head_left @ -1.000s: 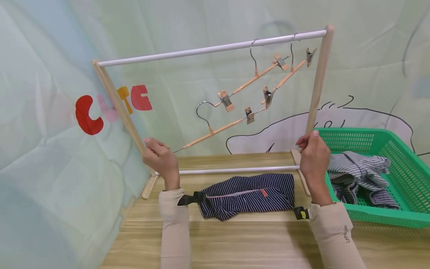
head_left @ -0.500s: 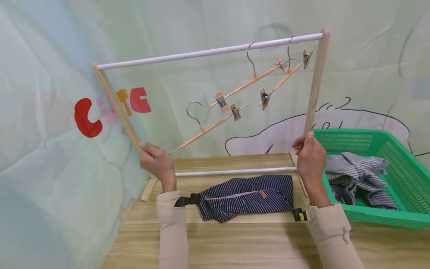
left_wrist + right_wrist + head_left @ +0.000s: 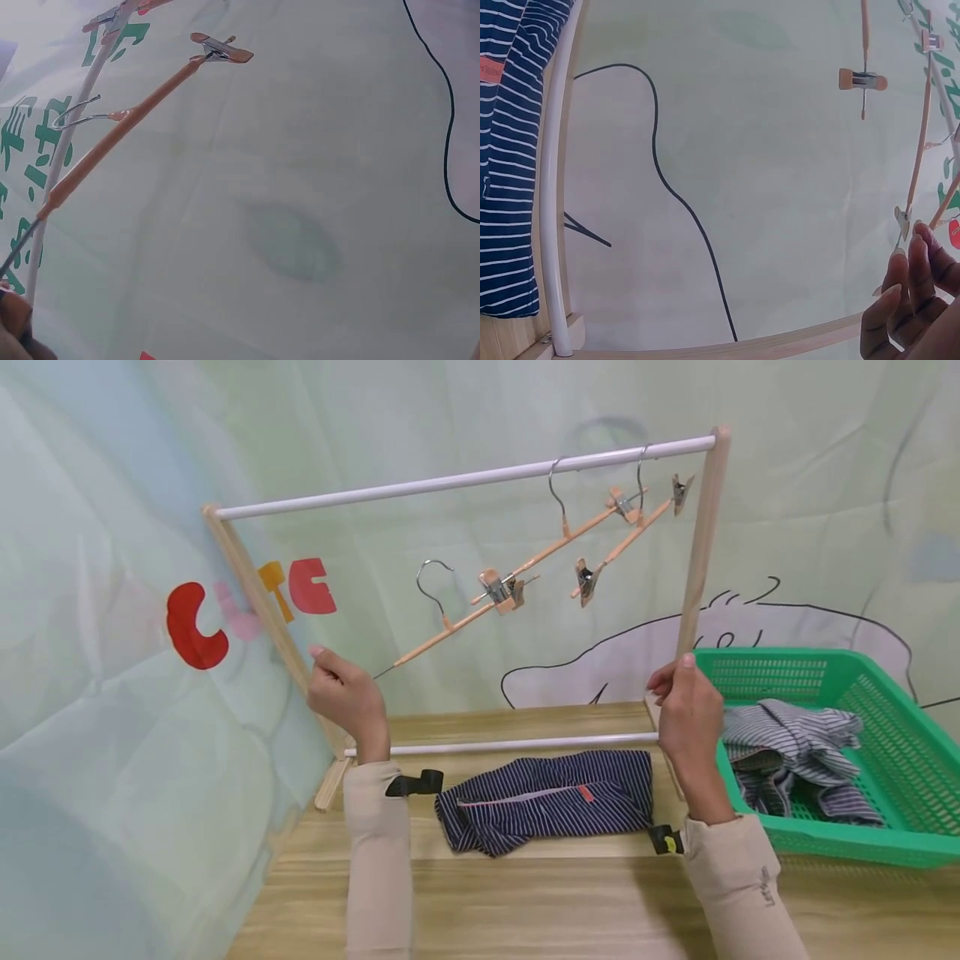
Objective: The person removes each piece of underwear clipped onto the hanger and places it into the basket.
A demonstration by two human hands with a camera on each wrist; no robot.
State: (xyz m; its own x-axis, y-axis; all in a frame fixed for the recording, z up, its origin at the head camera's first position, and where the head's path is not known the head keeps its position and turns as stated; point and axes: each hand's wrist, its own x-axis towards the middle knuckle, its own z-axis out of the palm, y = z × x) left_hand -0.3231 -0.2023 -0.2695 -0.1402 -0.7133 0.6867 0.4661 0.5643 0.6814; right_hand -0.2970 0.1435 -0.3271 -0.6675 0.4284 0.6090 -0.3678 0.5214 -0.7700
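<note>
My left hand [image 3: 348, 702] grips the left end of a clip hanger [image 3: 420, 649], and its fingers cover the clip there. The hanger slants up to the right, its metal hook free of the rail. In the head view its far clip overlaps the lower clip of another clip hanger [image 3: 542, 556] that hangs from the rack's white top rail [image 3: 457, 479]. My right hand [image 3: 688, 718] is raised beside the rack's right post, fingers loosely bent with nothing between them in the right wrist view. Below lies a folded navy striped garment [image 3: 555, 818].
A third clip hanger [image 3: 636, 537] hangs near the right post [image 3: 702, 543]. The green basket [image 3: 862, 843] at right holds striped clothes [image 3: 802, 743]. A low white bar [image 3: 510, 745] crosses behind the folded garment. A wall sheet stands behind and at left.
My left hand has risen a little and carried the clip hanger up and to the left, so its far clip now overlaps the hanging one. The right hand has hardly moved.
</note>
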